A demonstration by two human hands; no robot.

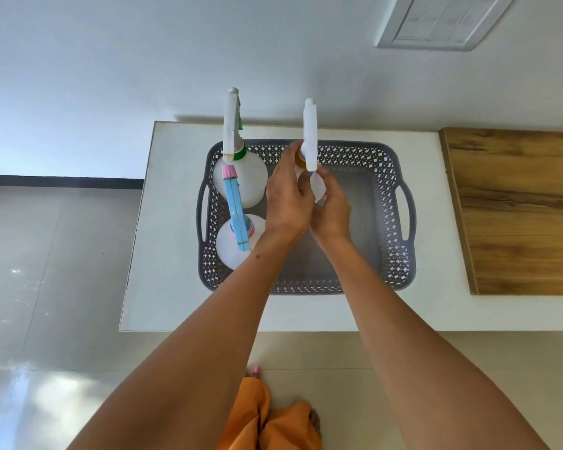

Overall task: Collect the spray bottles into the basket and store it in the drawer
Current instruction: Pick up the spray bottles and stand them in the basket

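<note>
Both hands, left hand [286, 193] and right hand [330, 206], curl their fingers around a white spray bottle with a yellow collar [309, 138] above the grey perforated plastic basket [384, 222]. Two more translucent bottles, green-collared [239, 177] and blue-triggered [236, 241], stand at the basket's left on the white surface [169, 222].

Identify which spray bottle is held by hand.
The yellow-collared bottle, gripped by both hands above the basket; the green-collared and blue-headed bottles stand inside it untouched.

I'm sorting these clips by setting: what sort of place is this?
Probably a room in a home: glossy pale floor tiles, a white wall switch plate, and a low white tabletop holding a grey perforated plastic basket of spray bottles.
</note>
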